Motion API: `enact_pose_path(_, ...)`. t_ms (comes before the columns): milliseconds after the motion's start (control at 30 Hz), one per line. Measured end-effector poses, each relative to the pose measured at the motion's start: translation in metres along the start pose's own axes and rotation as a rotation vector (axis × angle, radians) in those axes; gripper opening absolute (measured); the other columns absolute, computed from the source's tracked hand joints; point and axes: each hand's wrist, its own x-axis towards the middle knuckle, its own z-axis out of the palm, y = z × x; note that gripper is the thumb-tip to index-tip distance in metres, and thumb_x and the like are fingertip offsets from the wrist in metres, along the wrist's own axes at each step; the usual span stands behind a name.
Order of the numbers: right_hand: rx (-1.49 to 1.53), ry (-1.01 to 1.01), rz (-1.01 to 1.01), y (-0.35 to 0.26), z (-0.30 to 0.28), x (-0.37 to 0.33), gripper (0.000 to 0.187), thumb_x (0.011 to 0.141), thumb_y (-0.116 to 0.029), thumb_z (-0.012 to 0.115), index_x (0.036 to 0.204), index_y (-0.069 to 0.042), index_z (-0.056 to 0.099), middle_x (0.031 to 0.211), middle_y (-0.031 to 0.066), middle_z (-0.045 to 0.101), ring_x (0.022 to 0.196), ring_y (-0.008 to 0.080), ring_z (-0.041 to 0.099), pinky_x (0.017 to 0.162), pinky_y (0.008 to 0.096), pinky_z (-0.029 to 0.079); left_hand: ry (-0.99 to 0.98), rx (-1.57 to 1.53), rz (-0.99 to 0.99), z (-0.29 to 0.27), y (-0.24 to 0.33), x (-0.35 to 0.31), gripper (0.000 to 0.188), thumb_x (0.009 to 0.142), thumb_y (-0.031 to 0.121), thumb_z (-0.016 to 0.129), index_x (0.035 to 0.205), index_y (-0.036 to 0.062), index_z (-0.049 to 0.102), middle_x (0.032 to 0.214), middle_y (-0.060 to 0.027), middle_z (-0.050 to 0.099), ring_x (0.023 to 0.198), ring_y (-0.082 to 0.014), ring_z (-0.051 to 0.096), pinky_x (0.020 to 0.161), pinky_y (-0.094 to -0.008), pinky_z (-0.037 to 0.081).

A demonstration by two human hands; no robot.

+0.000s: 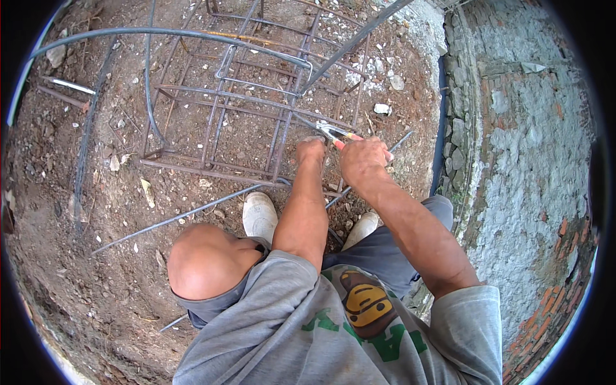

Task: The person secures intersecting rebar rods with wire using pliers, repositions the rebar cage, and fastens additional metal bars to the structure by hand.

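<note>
My right hand (364, 159) is closed round the red and yellow handles of a pair of pliers (330, 131). The metal jaws point up and left to the corner of a rusty rebar cage (221, 94) lying on the dirt. Just left of the pliers, my left hand (311, 149) is closed beside the cage's right side bars. What its fingers hold, if anything, is hidden. A grey rebar (350, 48) rises from near the jaws to the upper right. Across the cage's top lies a curved rebar (173, 31) with a bent rectangular stirrup (264, 85) near its end.
Loose bars lie about, one long rebar (176, 215) crossing in front of my shoes (260, 215). Stones and rubble litter the dirt, with a white chunk (382, 109) right of the cage. A rough plastered brick wall (529, 154) runs along the right, beyond a narrow gap (441, 122).
</note>
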Motion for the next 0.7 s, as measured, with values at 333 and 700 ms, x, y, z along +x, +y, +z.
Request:
enact_pose_path(333,0.078,-0.140,-0.058,0.008,-0.043,0.035,0.035,0.079,-0.018,0.055,0.107,0.000,0.065,0.107,0.0181,0.065,0.101,0.0297,0.063,0.083,0.0420,0.051,-0.074,0.054,-0.018,-0.008,0.006,0.006,0.009,0.076,0.008,0.063,0.080,0.0003,0.066,0.066,-0.0089,0.061,0.054,-0.0171,0.054,0.049,-0.0316,0.041)
enact_pose_path(700,-0.047,-0.207,-0.102,0.007,-0.060,0.048,0.036,0.072,-0.015,0.054,0.103,-0.004,0.068,0.108,0.0161,0.065,0.100,0.0282,0.064,0.083,0.0402,0.051,-0.062,0.034,-0.100,-0.007,0.016,-0.008,0.009,0.082,0.009,0.059,0.082,0.0044,0.066,0.066,-0.0044,0.060,0.047,-0.0127,0.047,0.041,-0.0279,0.034)
